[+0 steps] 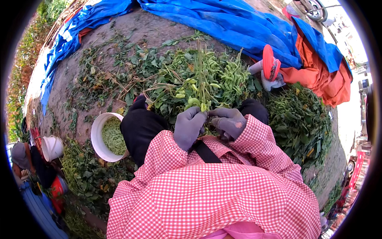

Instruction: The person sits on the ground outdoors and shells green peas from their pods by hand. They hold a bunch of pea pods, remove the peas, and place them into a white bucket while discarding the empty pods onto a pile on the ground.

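Note:
My left hand point(189, 127), in a grey glove, is closed around the lower end of an upright bean plant stalk point(202, 86) with green pods on it. My right hand point(228, 122), in a matching glove, meets it at the stalk's base; its thumb and fingers pinch there, though what lies between them is partly hidden. Behind the stalk spreads a heap of leafy plants with bean pods point(234, 77). To the left of my knee stands a white bucket point(97, 136) holding shelled-looking green pods or beans point(113, 136).
A leafy pile point(298, 125) lies at the right. Blue tarpaulin point(215, 18) borders the far side, with orange sheeting point(322, 77) beside it. A red-topped object point(268, 62) stands near the heap. Another white bucket point(52, 148) and a person point(38, 164) are at the left.

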### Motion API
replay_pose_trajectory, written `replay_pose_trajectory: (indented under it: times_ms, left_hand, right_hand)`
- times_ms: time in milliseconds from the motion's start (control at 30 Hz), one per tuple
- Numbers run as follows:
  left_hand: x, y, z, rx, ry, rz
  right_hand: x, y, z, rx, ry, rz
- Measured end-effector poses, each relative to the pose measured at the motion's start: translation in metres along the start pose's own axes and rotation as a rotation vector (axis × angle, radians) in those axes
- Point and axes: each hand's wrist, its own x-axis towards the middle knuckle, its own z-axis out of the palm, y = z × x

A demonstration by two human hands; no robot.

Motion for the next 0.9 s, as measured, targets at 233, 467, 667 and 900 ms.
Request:
replay_pose_trajectory:
  times_ms: [233, 467, 667, 900]
  left_hand:
    - [0.003, -0.005, -0.014, 0.341, -0.184, 0.212]
    - [0.01, -0.017, -0.016, 0.918, -0.056, 0.706]
    - [0.006, -0.022, -0.011, 0.948, -0.007, 0.755]
    - [0.01, -0.004, -0.025, -0.092, -0.252, -0.127]
  right_hand:
    - [0.0, -0.005, 0.005, 0.064, -0.001, 0.086]
    - [0.004, -0.001, 0.003, 0.003, -0.041, 0.114]
    - [0.01, 0.015, 0.005, -0.315, 0.002, -0.168]
    - [0.008, 0.008, 0.007, -0.21, -0.028, -0.131]
